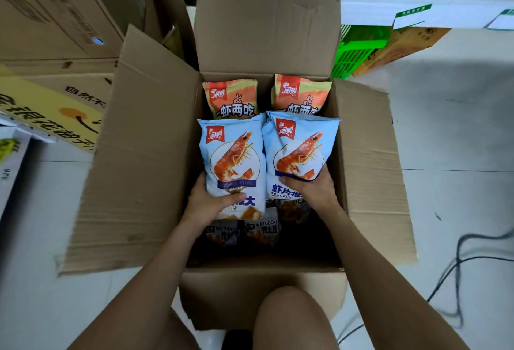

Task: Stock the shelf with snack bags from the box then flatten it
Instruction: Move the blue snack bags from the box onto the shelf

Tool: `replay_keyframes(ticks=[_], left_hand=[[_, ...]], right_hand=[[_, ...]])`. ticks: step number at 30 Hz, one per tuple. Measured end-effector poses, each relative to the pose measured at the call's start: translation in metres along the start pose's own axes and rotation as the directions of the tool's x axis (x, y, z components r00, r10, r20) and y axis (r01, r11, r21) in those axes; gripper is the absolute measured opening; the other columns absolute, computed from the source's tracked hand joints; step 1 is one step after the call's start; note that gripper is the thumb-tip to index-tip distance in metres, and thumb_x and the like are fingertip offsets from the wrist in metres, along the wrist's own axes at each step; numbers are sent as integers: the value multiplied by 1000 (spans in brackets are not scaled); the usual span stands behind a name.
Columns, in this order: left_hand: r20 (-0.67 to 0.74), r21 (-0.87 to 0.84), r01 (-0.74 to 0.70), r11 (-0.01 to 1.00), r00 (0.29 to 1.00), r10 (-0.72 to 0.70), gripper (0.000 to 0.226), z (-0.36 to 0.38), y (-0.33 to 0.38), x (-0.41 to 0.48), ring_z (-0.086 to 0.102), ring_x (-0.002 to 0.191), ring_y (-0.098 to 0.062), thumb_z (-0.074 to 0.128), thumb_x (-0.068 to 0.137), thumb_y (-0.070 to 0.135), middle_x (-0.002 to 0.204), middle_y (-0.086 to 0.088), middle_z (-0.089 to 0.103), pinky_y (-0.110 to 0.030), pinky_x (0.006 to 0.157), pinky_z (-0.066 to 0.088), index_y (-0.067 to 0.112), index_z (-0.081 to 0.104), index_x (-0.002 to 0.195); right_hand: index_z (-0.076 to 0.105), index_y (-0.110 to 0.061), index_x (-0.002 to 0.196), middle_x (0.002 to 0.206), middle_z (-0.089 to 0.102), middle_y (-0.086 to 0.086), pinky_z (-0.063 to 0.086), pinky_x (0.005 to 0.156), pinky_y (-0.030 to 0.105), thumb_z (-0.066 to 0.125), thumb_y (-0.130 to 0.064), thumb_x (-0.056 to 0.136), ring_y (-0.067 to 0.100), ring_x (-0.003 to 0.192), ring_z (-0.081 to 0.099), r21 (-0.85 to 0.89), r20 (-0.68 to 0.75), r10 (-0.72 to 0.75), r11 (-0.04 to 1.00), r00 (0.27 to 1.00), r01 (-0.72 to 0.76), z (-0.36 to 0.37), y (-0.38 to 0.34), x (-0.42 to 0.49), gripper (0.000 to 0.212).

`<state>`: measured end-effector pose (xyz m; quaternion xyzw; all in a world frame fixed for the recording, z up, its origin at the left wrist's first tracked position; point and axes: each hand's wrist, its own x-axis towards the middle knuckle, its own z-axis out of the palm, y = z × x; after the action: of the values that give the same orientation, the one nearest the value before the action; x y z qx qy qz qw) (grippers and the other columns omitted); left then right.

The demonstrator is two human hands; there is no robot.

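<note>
A: What are the hands doing? The left hand is curled round the lower edge of the left blue shrimp-crisp bag, with the thumb lying across its front.

B: And the right hand grips the right blue shrimp-crisp bag the same way, low down, with its fingers over the printed front. That makes one bag in each hand.

A: Where are the bags?

B: Both are inside the open cardboard box, upright and side by side, their inner edges touching. The box stands on the pale floor with its flaps spread outward.

A: What else is in the box?

B: Two orange snack bags stand behind the blue ones, against the far wall. Dark snack bags marked WATUDOU lie lower down, just under the wrists.

A: And around the box?

B: Stacked brown cartons are on the left, and a green plastic basket is at the far right corner. A black cable trails over the floor on the right.
</note>
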<state>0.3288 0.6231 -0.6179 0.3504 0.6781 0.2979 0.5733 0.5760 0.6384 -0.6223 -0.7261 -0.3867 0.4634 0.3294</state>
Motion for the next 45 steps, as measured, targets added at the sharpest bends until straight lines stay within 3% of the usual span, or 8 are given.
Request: replay_keyframes(ticks=[7, 13, 19, 23, 28, 34, 38, 45], left_hand=[[21, 7, 30, 1000, 999, -30, 77, -12, 47, -70, 64, 93, 4, 94, 57, 17, 106, 19, 66, -13, 70, 51, 31, 53, 122], [83, -19, 46, 999, 996, -44, 80, -25, 84, -130, 70, 99, -12, 96, 53, 13, 109, 4, 73, -31, 80, 59, 20, 58, 123], [83, -1, 97, 995, 992, -96, 92, -42, 127, -194, 72, 91, -8, 99, 38, 35, 103, 11, 74, -28, 76, 60, 23, 62, 121], [88, 2, 79, 997, 993, -79, 72, -55, 154, -233, 71, 84, -2, 94, 56, 13, 100, 11, 73, -17, 63, 56, 19, 61, 120], [115, 20, 73, 997, 991, -75, 85, -79, 184, -277, 71, 98, -11, 97, 41, 38, 108, 11, 73, -36, 83, 59, 32, 61, 118], [58, 59, 21, 998, 998, -25, 61, -100, 220, -330, 67, 95, -4, 95, 57, 23, 103, 18, 70, -22, 75, 55, 37, 59, 104], [1, 52, 6, 999, 1000, -6, 82, -113, 230, -363, 68, 97, -4, 95, 40, 44, 106, 18, 72, -30, 82, 57, 38, 60, 113], [-75, -57, -27, 998, 997, 22, 78, -122, 227, -446, 70, 98, -8, 98, 48, 30, 108, 14, 73, -39, 86, 59, 33, 60, 117]], right_hand=[[60, -30, 118, 109, 72, -12, 56, 92, 43, 90, -52, 42, 10, 101, 68, -26, 45, 36, 999, 998, -35, -39, -48, -58, 84], [58, -31, 118, 107, 71, -12, 58, 88, 39, 91, -49, 41, 10, 99, 68, -18, 30, 98, 995, 995, -97, -71, -90, -114, 86], [59, -28, 119, 107, 72, -9, 59, 87, 42, 92, -49, 39, 13, 99, 69, 9, 39, 122, 992, 992, -122, -96, -135, -170, 89], [60, -28, 118, 107, 73, -9, 59, 86, 43, 94, -50, 40, 13, 98, 70, -2, 56, 113, 994, 992, -113, -108, -165, -203, 88], [61, -27, 117, 105, 73, -10, 60, 85, 40, 91, -47, 41, 10, 95, 70, 23, 53, 97, 995, 994, -98, -120, -206, -246, 84], [62, -24, 116, 101, 75, -5, 61, 80, 46, 92, -47, 42, 15, 88, 73, 27, 65, 97, 995, 993, -99, -128, -242, -290, 83], [62, -26, 116, 102, 75, -8, 60, 79, 46, 93, -46, 44, 16, 91, 72, 14, 57, 52, 999, 997, -53, -132, -260, -315, 81], [59, -30, 118, 106, 73, -10, 60, 82, 45, 93, -44, 45, 13, 96, 71, -23, 112, -39, 999, 993, 42, -149, -280, -368, 82]])
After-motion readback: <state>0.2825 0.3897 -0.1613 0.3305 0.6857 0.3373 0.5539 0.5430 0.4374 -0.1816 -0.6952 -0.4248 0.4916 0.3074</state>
